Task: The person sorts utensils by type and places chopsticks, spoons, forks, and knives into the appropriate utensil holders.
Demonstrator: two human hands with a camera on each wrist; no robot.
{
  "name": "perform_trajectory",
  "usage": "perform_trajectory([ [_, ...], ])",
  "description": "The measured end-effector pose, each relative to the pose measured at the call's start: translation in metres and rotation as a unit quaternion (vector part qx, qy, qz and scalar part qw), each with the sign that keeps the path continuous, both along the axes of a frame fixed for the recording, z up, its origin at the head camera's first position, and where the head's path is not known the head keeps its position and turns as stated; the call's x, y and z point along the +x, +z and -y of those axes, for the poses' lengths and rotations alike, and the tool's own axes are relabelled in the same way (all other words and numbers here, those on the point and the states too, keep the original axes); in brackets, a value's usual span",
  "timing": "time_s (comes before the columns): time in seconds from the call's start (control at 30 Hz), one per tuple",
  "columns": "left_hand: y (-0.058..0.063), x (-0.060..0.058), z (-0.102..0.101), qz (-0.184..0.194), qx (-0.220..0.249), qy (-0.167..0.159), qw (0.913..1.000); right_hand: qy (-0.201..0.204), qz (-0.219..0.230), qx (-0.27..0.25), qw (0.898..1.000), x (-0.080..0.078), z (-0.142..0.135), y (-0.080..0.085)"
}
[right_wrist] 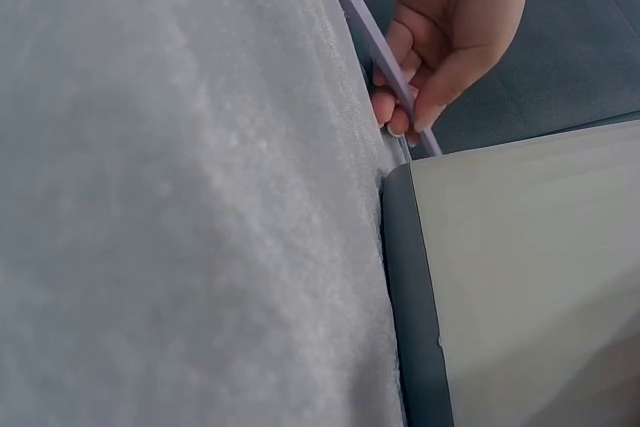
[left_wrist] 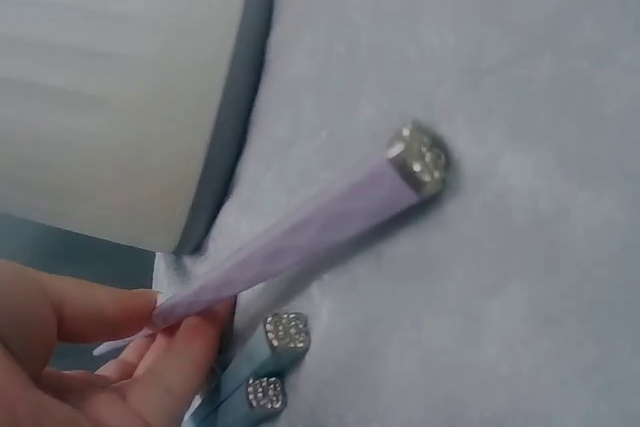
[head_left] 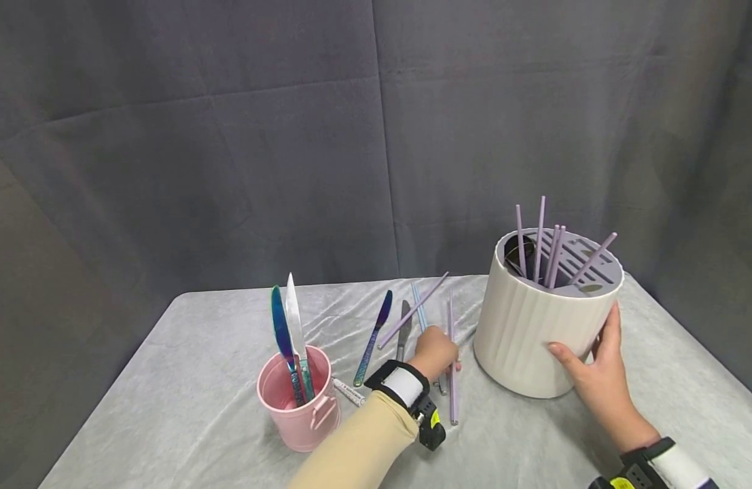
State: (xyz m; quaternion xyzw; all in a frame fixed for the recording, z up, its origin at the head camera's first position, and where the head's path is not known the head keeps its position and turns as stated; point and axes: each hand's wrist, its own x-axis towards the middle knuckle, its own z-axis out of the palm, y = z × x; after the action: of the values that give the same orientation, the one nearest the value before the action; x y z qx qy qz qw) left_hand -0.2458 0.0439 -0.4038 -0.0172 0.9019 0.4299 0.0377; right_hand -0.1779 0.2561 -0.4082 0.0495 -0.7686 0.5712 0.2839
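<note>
My left hand (head_left: 435,353) pinches a lilac chopstick (head_left: 453,394) between thumb and fingers; in the left wrist view its jewelled end (left_wrist: 420,159) points away from the hand. Under it lie pale blue chopsticks (left_wrist: 270,342) with similar sparkling ends. My right hand (head_left: 602,380) holds a white ribbed utensil holder (head_left: 528,333) low on its near right side, thumb across the front and fingers along the side. Several lilac chopsticks (head_left: 541,238) and a dark rounded utensil (head_left: 519,251) stand in the holder's grey slotted top (head_left: 602,268).
A pink bucket (head_left: 290,431) on the left holds a blue knife (head_left: 280,326) and a silver-bladed knife (head_left: 295,319). Between bucket and holder lie a dark blue knife (head_left: 373,336), a silver knife (head_left: 404,326), another lilac chopstick (head_left: 412,312) and a white marker-like stick (head_left: 349,392). Grey cloth hangs behind.
</note>
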Motion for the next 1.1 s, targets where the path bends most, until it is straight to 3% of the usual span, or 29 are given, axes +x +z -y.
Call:
perform_trajectory([
  [0.2, 0.003, 0.003, 0.006, 0.012, 0.143, 0.015, 0.9896, -0.002, 0.004, 0.001, 1.000, 0.001, 0.000, -0.001],
  [0.4, 0.013, 0.006, 0.008, -0.014, 0.213, 0.000, 0.9770, -0.001, 0.006, 0.004, 1.000, 0.001, -0.001, -0.001],
  [0.53, 0.024, 0.009, 0.008, -0.050, 0.254, -0.005, 0.9659, 0.001, 0.006, 0.004, 1.000, 0.001, -0.001, -0.001],
  [0.73, 0.046, 0.017, 0.010, -0.115, 0.350, -0.012, 0.9298, 0.001, 0.002, 0.001, 1.000, 0.001, 0.001, 0.000],
  [0.87, 0.064, 0.023, 0.010, -0.153, 0.390, -0.017, 0.9080, 0.002, 0.003, 0.002, 1.000, 0.002, 0.001, 0.000],
  [0.97, 0.078, 0.028, 0.009, -0.185, 0.430, -0.027, 0.8832, 0.004, 0.004, 0.004, 1.000, 0.002, 0.001, 0.001],
  [1.1, 0.093, 0.034, 0.007, -0.231, 0.488, -0.049, 0.8404, 0.005, 0.008, 0.005, 1.000, 0.002, 0.000, 0.001],
])
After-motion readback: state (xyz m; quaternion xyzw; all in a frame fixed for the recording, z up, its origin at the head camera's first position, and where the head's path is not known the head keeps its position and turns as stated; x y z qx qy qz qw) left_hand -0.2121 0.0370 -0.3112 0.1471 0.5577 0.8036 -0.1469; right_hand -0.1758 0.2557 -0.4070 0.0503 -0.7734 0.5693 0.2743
